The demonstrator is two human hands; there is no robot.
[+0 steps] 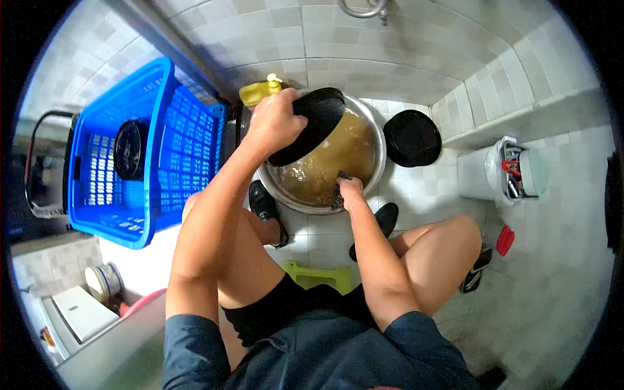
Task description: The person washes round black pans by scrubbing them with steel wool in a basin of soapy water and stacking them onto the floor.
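My left hand [276, 123] grips the edge of a round black plate [315, 127], holding it tilted over a wide metal basin [381, 140]. Murky, yellowish-brown water [344, 153] fills the basin. Near the basin's front right rim, my right hand [351, 188] has its fingers closed around a dark, rough-looking scouring pad [338, 190]. Just right of the basin, another round black plate [413, 138] lies on the tiled floor. Behind my left hand is a yellow pump bottle [259, 91].
At left stands a blue plastic basket [153, 195] with a round black item [130, 150] inside. A pale bin [480, 171] holding various items is at right, near a red object [505, 240] on the floor. A green stool [318, 275] sits under me. Tiled walls enclose the space.
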